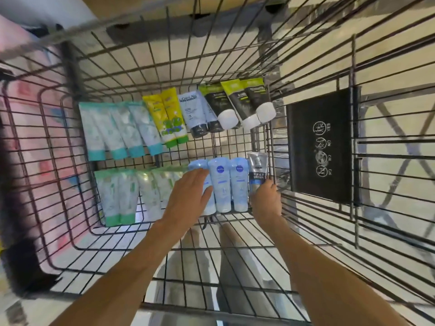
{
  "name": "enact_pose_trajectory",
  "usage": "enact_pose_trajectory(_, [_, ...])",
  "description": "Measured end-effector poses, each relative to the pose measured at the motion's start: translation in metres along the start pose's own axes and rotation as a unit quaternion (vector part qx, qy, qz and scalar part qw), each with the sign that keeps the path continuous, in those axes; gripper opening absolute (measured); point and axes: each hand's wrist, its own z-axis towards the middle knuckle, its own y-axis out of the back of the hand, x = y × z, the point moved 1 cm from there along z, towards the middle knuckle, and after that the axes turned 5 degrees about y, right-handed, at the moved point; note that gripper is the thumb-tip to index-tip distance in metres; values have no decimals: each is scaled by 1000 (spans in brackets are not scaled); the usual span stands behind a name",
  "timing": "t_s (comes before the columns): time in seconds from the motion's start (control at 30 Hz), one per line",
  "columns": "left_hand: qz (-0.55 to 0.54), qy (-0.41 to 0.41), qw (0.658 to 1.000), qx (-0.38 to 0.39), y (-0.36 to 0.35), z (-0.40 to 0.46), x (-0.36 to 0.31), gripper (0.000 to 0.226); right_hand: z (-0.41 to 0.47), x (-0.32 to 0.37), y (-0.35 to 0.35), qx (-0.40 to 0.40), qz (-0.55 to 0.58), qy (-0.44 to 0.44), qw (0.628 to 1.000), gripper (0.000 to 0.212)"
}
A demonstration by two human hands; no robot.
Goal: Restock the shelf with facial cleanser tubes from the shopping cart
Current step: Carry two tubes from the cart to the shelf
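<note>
Inside the shopping cart (306, 208), our right hand (267, 198) pinches the clear tube (257, 170) at its lower end. Our left hand (188, 194) lies open, fingers straight, on the leftmost of three blue tubes (239, 184) just left of the clear tube.

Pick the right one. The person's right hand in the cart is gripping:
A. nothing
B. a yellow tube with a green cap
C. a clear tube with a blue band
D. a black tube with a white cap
C: the right hand grips the clear tube with a blue band, beside the pale blue tubes.
</note>
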Motion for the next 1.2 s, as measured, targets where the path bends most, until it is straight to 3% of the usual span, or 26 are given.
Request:
enact_pose_trajectory(0.17, [-23, 40, 999, 29, -6, -1, 0, 41, -4, -9, 26, 62, 125, -18, 990, 18])
enact_pose_trajectory(0.3, [-151, 111, 982, 35, -12, -6, -7, 35, -21, -2, 48, 74, 204, 46, 975, 12])
enact_pose_trajectory(0.47, [-380, 217, 898, 52, -1, -4, -23, 14, -42, 33, 48, 88, 249, 141, 954, 23])
enact_pose_trajectory(0.67, [-522, 280, 806, -8, 16, -8, -9, 10, -66, 75, 38, 128, 297, 175, 930, 31])
enact_pose_trajectory(0.87, [-534, 277, 799, -8, 27, -12, 12, 23, -71, 93, 43, 144, 270, 221, 926, 26])
enact_pose_trajectory(1.0, [-493, 277, 823, -51, 37, -18, 33, 16, -46, 100, 63, 39, 278, 190, 941, 43])
enact_pose_trajectory(1.2, [-476, 311, 819, -79, 47, -29, 66, 18, 7, 135, 96, -151, 215, 181, 948, 54])
